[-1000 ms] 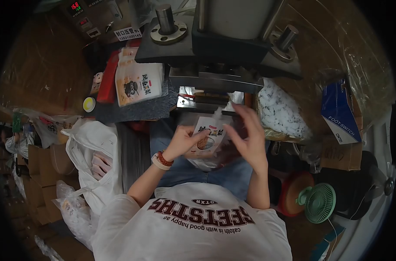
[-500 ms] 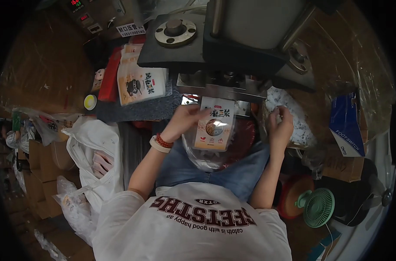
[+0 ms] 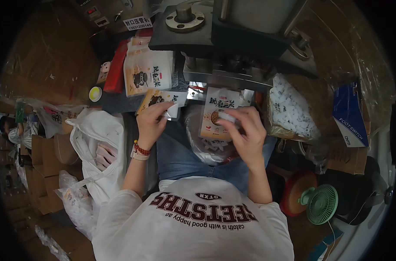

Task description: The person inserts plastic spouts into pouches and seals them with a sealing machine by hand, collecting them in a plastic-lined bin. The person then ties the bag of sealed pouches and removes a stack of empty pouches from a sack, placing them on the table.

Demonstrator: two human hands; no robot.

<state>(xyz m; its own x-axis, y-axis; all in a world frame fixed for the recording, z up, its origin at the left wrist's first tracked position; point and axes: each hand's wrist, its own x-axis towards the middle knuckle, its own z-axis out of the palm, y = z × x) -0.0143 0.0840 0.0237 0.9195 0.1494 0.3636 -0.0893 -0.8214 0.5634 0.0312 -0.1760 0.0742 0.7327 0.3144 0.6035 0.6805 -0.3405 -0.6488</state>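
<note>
the right hand [image 3: 252, 137] pinches a pale spout [image 3: 226, 116] (fingers hide part of it), lying crosswise over the pouch [image 3: 207, 115], whose long axis points toward the press [image 3: 232, 79]. the left hand [image 3: 149, 124], farther from that pouch, grips the near edge of a second pouch [image 3: 156, 96], turned sideways. whether the first pouch's far end touches the press, i can't tell.

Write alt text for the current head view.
Left hand grips a printed pouch; right hand holds a small white piece over another pouch at the front of a metal press. More pouches lie left of the press, a bag of small white parts right.
</note>
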